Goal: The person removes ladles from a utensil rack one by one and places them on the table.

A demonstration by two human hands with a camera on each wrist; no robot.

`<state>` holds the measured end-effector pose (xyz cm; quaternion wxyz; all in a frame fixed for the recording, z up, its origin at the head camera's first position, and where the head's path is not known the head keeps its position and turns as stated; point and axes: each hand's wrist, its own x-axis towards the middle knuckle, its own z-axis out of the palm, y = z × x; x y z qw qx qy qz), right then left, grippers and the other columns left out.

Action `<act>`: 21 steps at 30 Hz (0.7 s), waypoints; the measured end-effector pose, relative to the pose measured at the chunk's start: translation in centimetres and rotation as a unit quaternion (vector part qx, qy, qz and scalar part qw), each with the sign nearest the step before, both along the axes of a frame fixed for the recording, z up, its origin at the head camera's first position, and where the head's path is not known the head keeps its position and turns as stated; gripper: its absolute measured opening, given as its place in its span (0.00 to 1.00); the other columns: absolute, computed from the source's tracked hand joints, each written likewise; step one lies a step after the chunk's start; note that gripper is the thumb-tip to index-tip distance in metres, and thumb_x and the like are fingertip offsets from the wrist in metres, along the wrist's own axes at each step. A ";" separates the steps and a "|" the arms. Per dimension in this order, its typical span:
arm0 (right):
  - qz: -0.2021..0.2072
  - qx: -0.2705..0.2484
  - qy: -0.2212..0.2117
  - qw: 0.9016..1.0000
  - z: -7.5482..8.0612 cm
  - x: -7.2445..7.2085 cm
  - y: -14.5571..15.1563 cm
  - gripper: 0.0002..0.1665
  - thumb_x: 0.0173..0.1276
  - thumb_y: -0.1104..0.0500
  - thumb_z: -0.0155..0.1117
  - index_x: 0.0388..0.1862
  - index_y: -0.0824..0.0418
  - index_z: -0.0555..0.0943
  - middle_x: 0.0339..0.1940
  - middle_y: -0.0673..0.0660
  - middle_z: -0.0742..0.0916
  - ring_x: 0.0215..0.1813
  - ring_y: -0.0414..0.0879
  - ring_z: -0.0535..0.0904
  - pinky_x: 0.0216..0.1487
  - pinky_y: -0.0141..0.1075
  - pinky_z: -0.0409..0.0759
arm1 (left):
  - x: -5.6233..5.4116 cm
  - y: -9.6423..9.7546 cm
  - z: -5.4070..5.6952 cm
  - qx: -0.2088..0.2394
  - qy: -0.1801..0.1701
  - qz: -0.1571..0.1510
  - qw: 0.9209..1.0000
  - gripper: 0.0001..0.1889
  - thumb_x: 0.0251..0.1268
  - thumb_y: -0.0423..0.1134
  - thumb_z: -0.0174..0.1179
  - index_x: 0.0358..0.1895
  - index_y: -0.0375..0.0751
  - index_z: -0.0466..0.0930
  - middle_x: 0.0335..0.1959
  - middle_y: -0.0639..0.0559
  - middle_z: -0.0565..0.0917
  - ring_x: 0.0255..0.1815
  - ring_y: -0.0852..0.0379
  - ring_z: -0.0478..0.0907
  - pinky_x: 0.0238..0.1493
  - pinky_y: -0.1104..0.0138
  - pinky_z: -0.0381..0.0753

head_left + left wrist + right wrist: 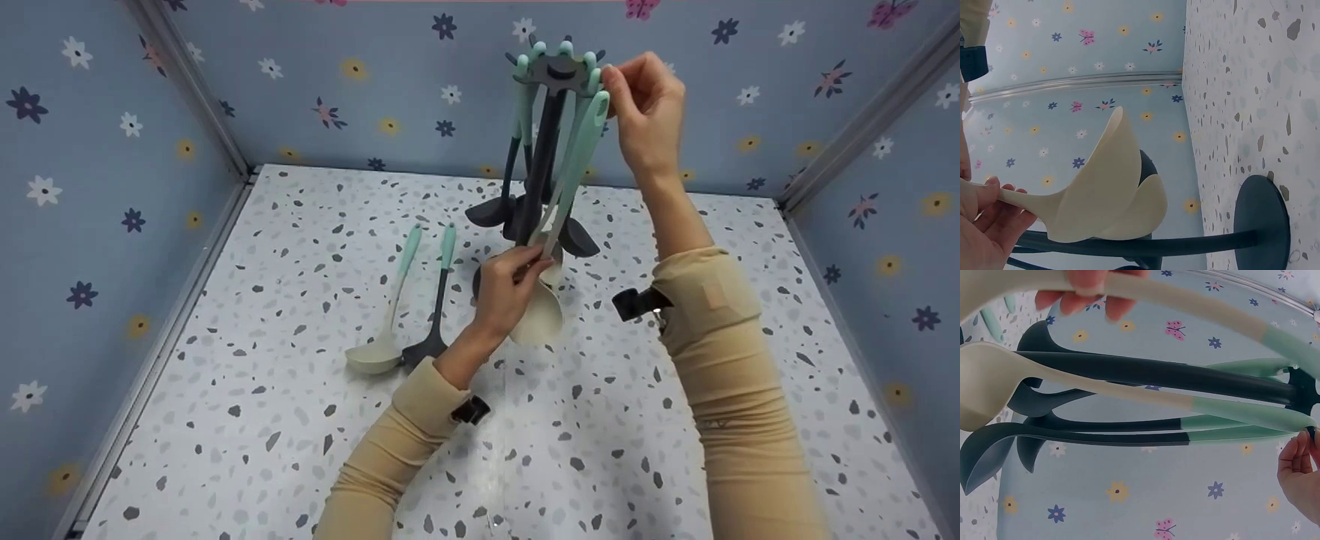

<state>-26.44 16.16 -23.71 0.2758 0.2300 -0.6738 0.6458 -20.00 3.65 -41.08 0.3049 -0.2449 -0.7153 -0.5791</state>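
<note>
Left grip (504,292) clamped on the spoon (538,319), in front of the rack (553,131); right grip (651,112) pinching at the rack's top edge; best keep the rack steady, spoon clear of hung tools (489,212).

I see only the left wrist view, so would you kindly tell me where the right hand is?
Observer: The right hand is at the top of the dark stand.
Operator: Thank you; does anything lie on the table?
Observer: Yes, a beige ladle and a dark utensil lie left of the stand.
Operator: I see the left hand holding a beige spoon; what colour is the upper end of its handle?
Observer: Mint green.
</note>
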 end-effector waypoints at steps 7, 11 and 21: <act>0.005 -0.002 -0.002 1.000 0.0 0.0 -0.1 0.09 0.62 0.73 0.53 0.23 0.66 0.75 0.21 0.56 0.76 0.22 0.43 0.70 0.29 0.30 0.70 | 0.8 -2.2 0.3 -0.006 -0.007 0.007 1.000 0.09 0.56 0.29 0.59 0.38 0.28 0.80 0.30 0.43 0.82 0.30 0.55 0.80 0.29 0.70 0.77; 0.005 0.002 0.005 1.000 0.0 0.1 -0.1 0.09 0.62 0.73 0.53 0.23 0.66 0.75 0.21 0.56 0.77 0.22 0.43 0.70 0.29 0.30 0.70 | 1.4 -4.0 0.4 -0.017 -0.028 0.024 0.999 0.09 0.57 0.30 0.58 0.40 0.29 0.80 0.32 0.43 0.82 0.31 0.57 0.79 0.30 0.71 0.77; -0.001 0.010 0.004 1.000 0.0 0.1 -0.1 0.09 0.62 0.72 0.53 0.23 0.66 0.75 0.20 0.54 0.76 0.22 0.43 0.70 0.28 0.29 0.70 | 2.1 -9.6 -0.8 -0.040 -0.080 0.090 0.992 0.08 0.56 0.27 0.57 0.39 0.27 0.79 0.32 0.41 0.82 0.33 0.55 0.80 0.32 0.71 0.78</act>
